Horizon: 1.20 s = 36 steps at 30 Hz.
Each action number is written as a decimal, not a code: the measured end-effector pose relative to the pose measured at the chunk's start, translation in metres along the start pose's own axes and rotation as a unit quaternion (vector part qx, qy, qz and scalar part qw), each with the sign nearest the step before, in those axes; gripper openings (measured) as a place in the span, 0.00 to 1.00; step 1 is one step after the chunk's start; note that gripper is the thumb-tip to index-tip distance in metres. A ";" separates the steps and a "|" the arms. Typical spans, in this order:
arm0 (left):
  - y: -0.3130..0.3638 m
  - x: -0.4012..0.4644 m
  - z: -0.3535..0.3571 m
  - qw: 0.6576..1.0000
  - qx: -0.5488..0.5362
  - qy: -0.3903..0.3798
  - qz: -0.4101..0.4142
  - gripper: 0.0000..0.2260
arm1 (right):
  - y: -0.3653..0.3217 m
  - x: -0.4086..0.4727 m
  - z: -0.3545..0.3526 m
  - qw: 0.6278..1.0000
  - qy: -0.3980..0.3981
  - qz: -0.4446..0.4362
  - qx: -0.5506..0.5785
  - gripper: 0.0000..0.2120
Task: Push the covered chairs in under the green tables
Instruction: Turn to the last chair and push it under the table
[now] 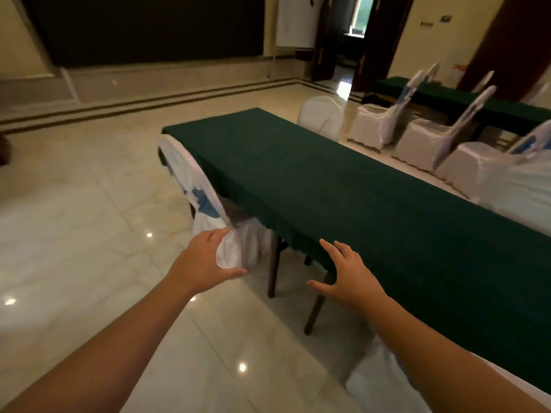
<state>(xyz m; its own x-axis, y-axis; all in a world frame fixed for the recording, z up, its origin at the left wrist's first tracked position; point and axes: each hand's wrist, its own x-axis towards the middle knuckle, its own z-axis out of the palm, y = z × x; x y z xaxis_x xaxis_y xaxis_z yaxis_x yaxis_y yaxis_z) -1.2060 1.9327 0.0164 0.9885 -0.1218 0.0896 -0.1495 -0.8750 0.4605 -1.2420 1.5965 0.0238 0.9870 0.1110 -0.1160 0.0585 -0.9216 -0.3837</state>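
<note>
Left hand [205, 260] spread wide, thumb low and fingers high, just at the bunched white cover of the near chair [193, 186]; touching or a shade short, cannot tell. Right hand [343, 271] also spread, gripping nothing, hovering at the long near edge of the green table [343, 186], above a dark table leg [316, 308].

Near chair already mostly tucked in along that long edge, toward the table's far left corner, back tilted against the cloth. Best pushed low on the back frame, not on loose fabric, which probably slides and bunches. Steady, straight shove toward the table, with an eye on the hanging cloth hem to avoid dragging it.

Another white cover [384, 380] low beside the near end, likely next. Across the table, a row of covered chairs [417, 138] standing clear of the far long edge, by a second green table [447, 93].
</note>
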 end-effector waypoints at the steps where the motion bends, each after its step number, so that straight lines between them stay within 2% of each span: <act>1: -0.028 0.008 -0.018 1.000 -0.017 0.005 -0.008 0.46 | -0.026 0.021 0.006 1.000 0.008 -0.011 0.004 0.50; 4: -0.100 0.034 -0.073 0.999 -0.003 0.037 -0.029 0.49 | -0.101 0.083 0.014 0.999 0.022 -0.043 0.016 0.49; 10: -0.199 0.112 -0.152 0.996 0.011 0.059 -0.072 0.51 | -0.211 0.201 0.016 0.998 0.025 -0.055 0.035 0.50; 16: -0.273 0.219 -0.175 0.995 0.035 0.050 -0.078 0.49 | -0.261 0.333 0.041 0.996 0.034 -0.051 0.061 0.52; 22: -0.348 0.384 -0.177 0.995 0.079 0.019 -0.063 0.49 | -0.284 0.485 0.071 0.996 0.024 -0.029 0.083 0.52; 28: -0.381 0.526 -0.175 0.998 0.040 -0.051 -0.003 0.45 | -0.293 0.585 0.056 0.995 0.000 0.024 0.094 0.44; 34: -0.396 0.624 -0.162 0.989 0.021 -0.116 0.087 0.42 | -0.294 0.626 0.056 0.994 -0.012 0.069 0.084 0.40; 35: -0.399 0.668 -0.154 0.980 0.032 -0.149 0.128 0.41 | -0.294 0.644 0.064 0.989 0.013 0.110 0.094 0.39; 36: -0.403 0.677 -0.151 0.974 0.053 -0.163 0.145 0.40 | -0.296 0.644 0.068 0.987 0.011 0.128 0.099 0.39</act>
<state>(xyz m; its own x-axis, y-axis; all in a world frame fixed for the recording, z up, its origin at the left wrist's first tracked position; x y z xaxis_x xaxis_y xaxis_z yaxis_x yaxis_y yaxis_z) -0.4801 2.2732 0.0244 0.8622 -0.4983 -0.0912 -0.4371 -0.8228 0.3632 -0.6339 1.9659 0.0000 0.9688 -0.1266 -0.2132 -0.2218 -0.8271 -0.5165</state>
